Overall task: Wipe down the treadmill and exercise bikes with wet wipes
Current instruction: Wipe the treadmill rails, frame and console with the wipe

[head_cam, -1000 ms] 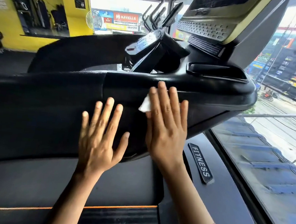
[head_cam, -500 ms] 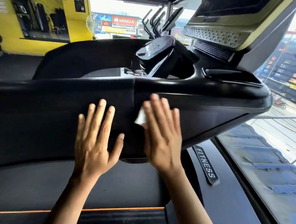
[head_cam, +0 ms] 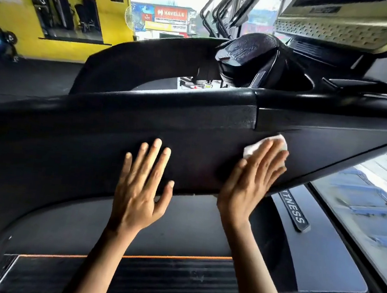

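Note:
The treadmill's wide black front handrail panel (head_cam: 93,141) runs across the view below its console (head_cam: 341,26). My right hand (head_cam: 253,178) lies flat with straight fingers on the panel's right part and presses a white wet wipe (head_cam: 259,144) against it; the wipe sticks out above the fingertips. My left hand (head_cam: 141,184) rests flat on the panel, fingers spread, a little left of the right hand and holding nothing.
The treadmill deck with an orange stripe (head_cam: 172,260) lies below the panel. A side rail marked FITNESS (head_cam: 295,210) runs at the right, beside a window (head_cam: 373,187) over the street. More machines (head_cam: 224,14) and a yellow wall (head_cam: 22,23) stand behind.
My right hand has slid the wipe to the right along the panel. The left hand has stayed flat on the panel. The view has shifted left relative to the treadmill.

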The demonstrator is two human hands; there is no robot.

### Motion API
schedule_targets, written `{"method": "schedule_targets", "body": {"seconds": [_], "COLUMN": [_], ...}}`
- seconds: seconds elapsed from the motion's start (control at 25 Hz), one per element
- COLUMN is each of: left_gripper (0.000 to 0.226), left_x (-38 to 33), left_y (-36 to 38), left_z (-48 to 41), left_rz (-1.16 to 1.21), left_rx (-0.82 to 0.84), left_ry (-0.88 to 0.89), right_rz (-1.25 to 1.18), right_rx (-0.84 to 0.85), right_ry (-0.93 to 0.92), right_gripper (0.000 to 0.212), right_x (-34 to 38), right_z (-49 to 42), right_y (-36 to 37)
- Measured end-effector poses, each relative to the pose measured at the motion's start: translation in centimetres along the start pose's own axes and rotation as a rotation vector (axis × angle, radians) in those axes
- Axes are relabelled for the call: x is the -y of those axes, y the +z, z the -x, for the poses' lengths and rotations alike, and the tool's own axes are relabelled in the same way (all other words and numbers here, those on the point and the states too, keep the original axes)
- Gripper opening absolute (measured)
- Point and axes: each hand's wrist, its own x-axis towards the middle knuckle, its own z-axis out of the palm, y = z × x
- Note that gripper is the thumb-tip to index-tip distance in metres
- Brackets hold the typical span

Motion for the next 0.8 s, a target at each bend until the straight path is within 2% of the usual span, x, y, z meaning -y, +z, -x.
{"method": "schedule_targets", "body": {"seconds": [0.04, 0.12, 0.2, 0.24, 0.28, 0.36, 0.44, 0.48, 0.52, 0.6, 0.68, 0.72, 0.8], "left_gripper": [0.059, 0.062, 0.063, 0.063, 0.062, 0.062, 0.064, 0.067, 0.069, 0.069, 0.066, 0.065, 0.066], "left_x": [0.4, 1.1, 1.7, 2.0, 2.3, 2.7, 2.7, 2.8, 2.8, 3.2, 3.7, 3.8, 3.6], "left_y": [-0.2, -0.5, -0.6, -0.6, -0.6, -0.7, -0.5, -0.4, -0.3, 0.0, 0.3, 0.5, 0.8], "left_z": [0.4, 1.1, 1.4, 1.4, 1.5, 1.5, 1.6, 1.8, 2.0, 2.4, 3.0, 3.3, 3.7], "left_rz": [-0.001, -0.009, -0.021, -0.025, -0.027, -0.03, -0.029, -0.027, -0.026, -0.045, -0.072, -0.075, -0.081], "left_rx": [0.007, 0.022, 0.032, 0.034, 0.032, 0.018, 0.011, 0.012, 0.014, 0.017, 0.021, 0.019, 0.004], "left_ry": [-0.012, -0.039, -0.035, -0.029, -0.027, -0.031, -0.034, -0.035, -0.034, -0.016, -0.009, -0.016, -0.036], "right_rz": [-0.065, -0.142, -0.112, -0.062, -0.006, 0.006, -0.076, -0.113, -0.142, -0.164, -0.093, -0.037, 0.013], "right_rx": [0.04, 0.166, 0.237, 0.234, 0.203, 0.083, 0.0, 0.011, 0.054, 0.173, 0.229, 0.206, 0.132], "right_ry": [-0.009, -0.251, -0.52, -0.568, -0.536, -0.25, -0.001, -0.001, -0.105, -0.468, -0.673, -0.653, -0.401], "right_gripper": [0.049, 0.046, 0.042, 0.041, 0.042, 0.044, 0.048, 0.047, 0.045, 0.042, 0.042, 0.042, 0.041], "right_x": [1.7, 4.9, 4.5, 3.1, 1.5, 0.2, 2.2, 4.3, 6.0, 6.5, 3.3, 1.6, 0.0], "right_z": [0.2, 1.6, 2.6, 2.4, 2.2, 1.4, 1.0, 1.2, 2.0, 3.3, 3.6, 3.8, 4.1], "right_y": [0.4, 1.4, 1.8, 1.6, 1.3, 0.7, 1.4, 2.1, 2.7, 3.3, 2.9, 2.4, 1.6]}}
